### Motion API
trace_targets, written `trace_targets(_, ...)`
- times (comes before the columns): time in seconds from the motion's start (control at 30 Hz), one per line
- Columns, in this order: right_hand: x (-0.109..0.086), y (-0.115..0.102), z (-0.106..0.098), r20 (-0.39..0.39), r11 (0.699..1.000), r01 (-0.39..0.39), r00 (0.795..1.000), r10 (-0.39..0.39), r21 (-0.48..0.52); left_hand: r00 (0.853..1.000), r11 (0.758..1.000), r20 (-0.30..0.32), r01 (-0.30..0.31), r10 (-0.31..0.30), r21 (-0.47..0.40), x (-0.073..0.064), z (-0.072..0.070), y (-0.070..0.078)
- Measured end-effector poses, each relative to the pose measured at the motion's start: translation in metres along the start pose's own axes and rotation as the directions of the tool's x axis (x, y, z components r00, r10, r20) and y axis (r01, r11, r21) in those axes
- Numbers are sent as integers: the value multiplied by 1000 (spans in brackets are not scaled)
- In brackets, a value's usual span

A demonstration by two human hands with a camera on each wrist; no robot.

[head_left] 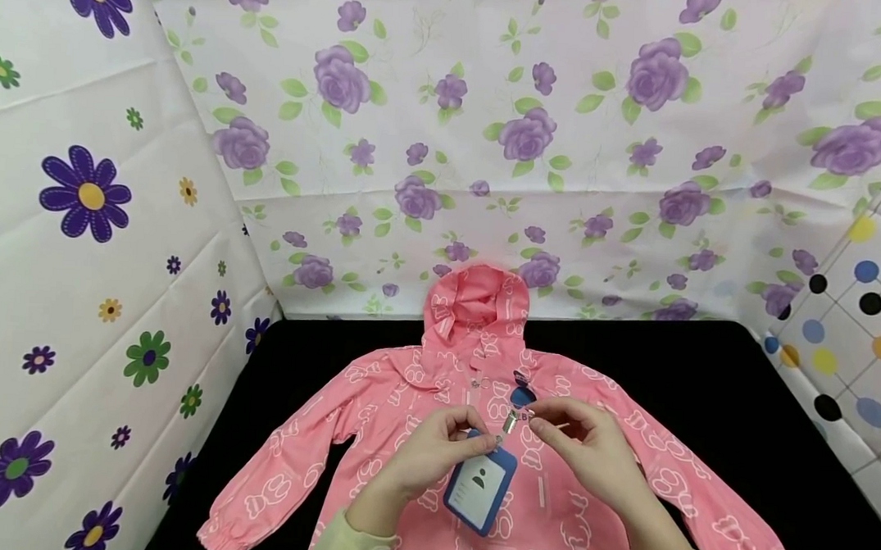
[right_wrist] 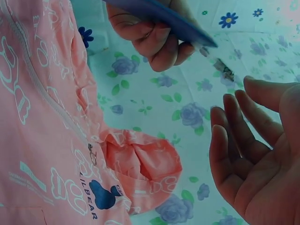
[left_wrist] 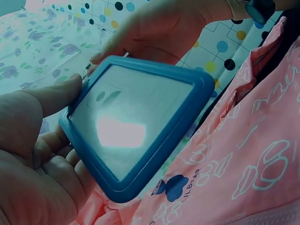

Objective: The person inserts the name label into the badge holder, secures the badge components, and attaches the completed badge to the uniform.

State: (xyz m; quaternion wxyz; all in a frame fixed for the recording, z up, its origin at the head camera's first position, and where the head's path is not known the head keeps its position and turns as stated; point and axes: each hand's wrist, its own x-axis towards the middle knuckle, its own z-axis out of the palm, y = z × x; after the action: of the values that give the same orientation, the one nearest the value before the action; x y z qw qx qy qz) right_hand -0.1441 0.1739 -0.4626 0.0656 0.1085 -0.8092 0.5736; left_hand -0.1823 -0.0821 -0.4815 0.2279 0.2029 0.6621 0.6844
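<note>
My left hand (head_left: 433,449) pinches a blue-framed ID badge holder (head_left: 479,492) near its top edge and holds it tilted above the pink jacket. A short metal clip (head_left: 510,422) sticks out from the holder's top toward my right hand (head_left: 584,441). In the right wrist view, the right fingers are gently bent, with a small gap between their tips and the clip (right_wrist: 224,69). The left wrist view shows the holder's clear front (left_wrist: 131,103) with glare on it. Beneath both hands lies the hooded jacket (head_left: 376,387), spread face up with its sleeves out to the sides.
A black table surface (head_left: 629,349) lies under the jacket. Floral sheeting (head_left: 489,179) hangs behind, with a flower-patterned panel (head_left: 115,294) on the left and a dotted panel (head_left: 844,325) on the right. The jacket's hood (head_left: 476,301) points toward the back.
</note>
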Motion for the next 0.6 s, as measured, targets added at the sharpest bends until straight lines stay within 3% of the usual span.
trace_targets(0.4, 0, -5, -1, -23, 995, -95, 995, 96, 16, 998, 998, -49, -37, 39, 53, 0, 4, 2)
trace_targets(0.6, 2, -1, -2, -10, 996, -86, 996, 86, -19, 999, 998, -35, -15, 18, 61, 0, 6, 0)
